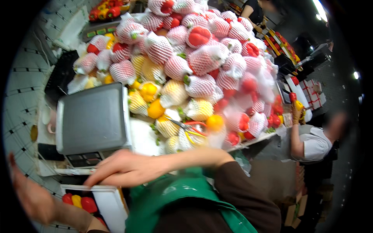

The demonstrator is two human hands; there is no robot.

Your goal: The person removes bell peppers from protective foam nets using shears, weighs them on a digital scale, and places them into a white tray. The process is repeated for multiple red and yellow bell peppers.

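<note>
My right hand reaches left across my green apron, its fingers stretched out by the front of a weighing scale and over the rim of a white box. Nothing shows in its fingers. My left hand is at the far lower left, slightly blurred, with a finger raised and apart; I see nothing in it. Red and yellow bell peppers lie in the box below my hands. The scale's grey pan carries nothing. Scissors with orange and yellow handles rest among the peppers to its right.
A large heap of red and yellow bell peppers in foam net sleeves covers the table. A black crate stands behind the scale. At the right a person in white holds peppers; another person in black works at the back.
</note>
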